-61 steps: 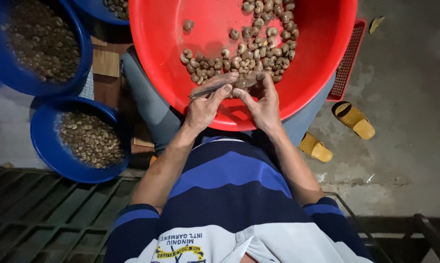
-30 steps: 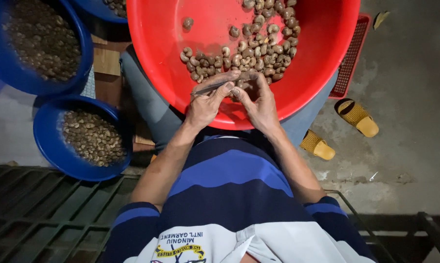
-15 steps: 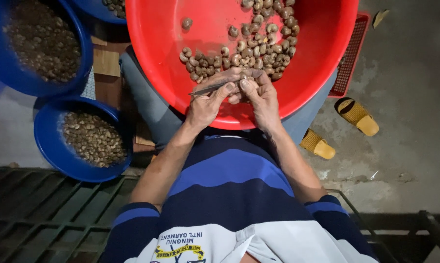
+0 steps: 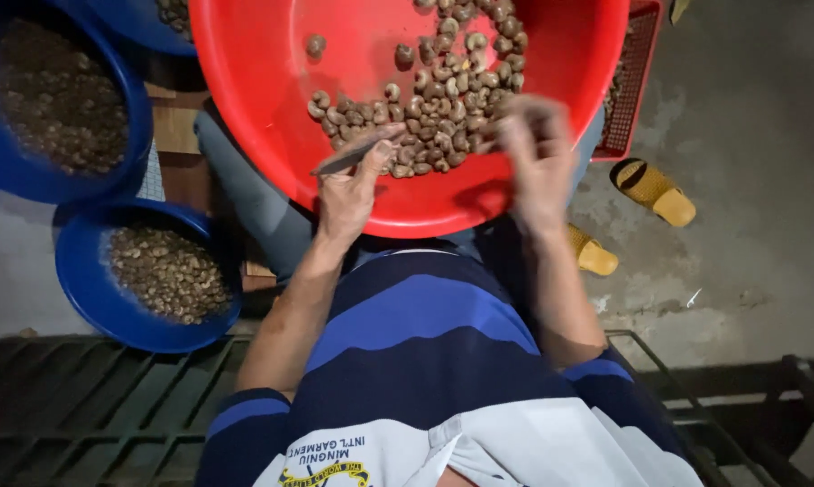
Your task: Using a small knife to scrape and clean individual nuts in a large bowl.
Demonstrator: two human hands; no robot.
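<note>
Two hands over red basin [image 4: 245, 108] | left hand [image 4: 348, 194] grip clamped on blade [image 4: 344, 160] | right hand [image 4: 538, 162] blurred, grip unclear

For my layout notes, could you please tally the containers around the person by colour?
Red basin on the lap, holding nuts: 1
Red slatted crate behind it: 1
Blue basins, holding nuts or shells: 3, upper left, lower left, top edge
Total: 5 containers
</note>
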